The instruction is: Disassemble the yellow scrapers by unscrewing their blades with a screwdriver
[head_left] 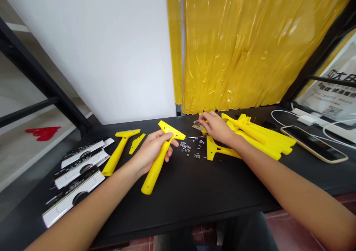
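My left hand (158, 145) is closed round the neck of a yellow scraper handle (155, 171), its wide head tilted up and its round end toward me. At the back of the table my right hand (217, 126) has its fingers pinched together beside small yellow pieces and a brownish flat packet (198, 126); what sits between the fingertips is unclear. A thin metal shaft (191, 137), partly hidden, lies below that hand. Small screws and nuts (185, 147) are scattered between my hands. Another yellow scraper handle (210, 150) lies under my right forearm.
A yellow scraper (118, 150) and a loose yellow plate (136, 144) lie left, near white-and-black boxes (80, 184). Several yellow handles (258, 134) are piled right, before a phone (314, 143) and white cables. Yellow plastic sheeting (244, 50) hangs behind the black table (189, 202).
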`<state>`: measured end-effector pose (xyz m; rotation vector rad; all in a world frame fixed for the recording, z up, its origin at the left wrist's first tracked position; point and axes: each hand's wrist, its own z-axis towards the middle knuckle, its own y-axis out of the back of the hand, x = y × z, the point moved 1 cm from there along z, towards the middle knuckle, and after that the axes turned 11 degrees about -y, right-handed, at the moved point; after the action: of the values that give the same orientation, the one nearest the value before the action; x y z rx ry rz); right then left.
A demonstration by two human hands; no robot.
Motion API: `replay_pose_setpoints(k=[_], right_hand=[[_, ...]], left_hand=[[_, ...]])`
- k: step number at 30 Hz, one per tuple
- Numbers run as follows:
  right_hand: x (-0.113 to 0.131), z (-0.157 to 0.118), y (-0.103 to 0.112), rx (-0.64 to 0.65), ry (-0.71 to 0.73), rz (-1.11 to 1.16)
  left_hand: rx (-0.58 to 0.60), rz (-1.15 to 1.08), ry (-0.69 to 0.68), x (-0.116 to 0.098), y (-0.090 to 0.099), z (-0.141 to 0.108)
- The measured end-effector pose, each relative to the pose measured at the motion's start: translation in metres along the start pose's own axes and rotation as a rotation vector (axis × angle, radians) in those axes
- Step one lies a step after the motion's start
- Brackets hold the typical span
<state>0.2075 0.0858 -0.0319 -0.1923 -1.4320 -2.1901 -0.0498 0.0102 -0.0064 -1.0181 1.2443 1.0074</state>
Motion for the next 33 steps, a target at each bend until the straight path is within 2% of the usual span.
replay_pose_setpoints(k=[3, 5, 7, 9, 12, 14, 18, 28, 33], right_hand=[[0.012, -0.003, 0.011, -0.098, 0.026, 0.145], [0.024, -0.007, 0.019, -0.114, 0.014, 0.377], [0.035, -0.012, 0.024, -0.018, -0.064, 0.652], [0.046, -0.019, 0.023, 0.143, -0.158, 0.867], [0.058, -0.028, 0.017, 0.337, -0.27, 1.062], [0.063, -0.033, 0.011, 0.393, -0.311, 1.142], [0.069, -0.039, 0.003, 0.402, -0.311, 1.17], [0.071, -0.042, -0.002, 0.325, -0.294, 1.035], [0.071, -0.042, -0.004, 0.364, -0.283, 1.06]], left_hand=[[0.058, 0.046, 0.02, 0.0, -0.002, -0.001], [0.092, 0.077, 0.029, 0.0, -0.003, -0.002], [0.119, 0.103, 0.036, 0.0, -0.005, -0.002], [0.146, 0.125, 0.04, 0.001, -0.006, -0.003], [0.206, 0.162, 0.038, 0.004, -0.009, -0.004], [0.262, 0.173, 0.034, 0.007, -0.01, -0.004], [0.335, 0.176, 0.02, 0.013, -0.01, -0.003], [0.3, 0.22, 0.039, 0.009, -0.012, -0.004], [0.327, 0.236, 0.043, 0.007, -0.012, -0.005]])
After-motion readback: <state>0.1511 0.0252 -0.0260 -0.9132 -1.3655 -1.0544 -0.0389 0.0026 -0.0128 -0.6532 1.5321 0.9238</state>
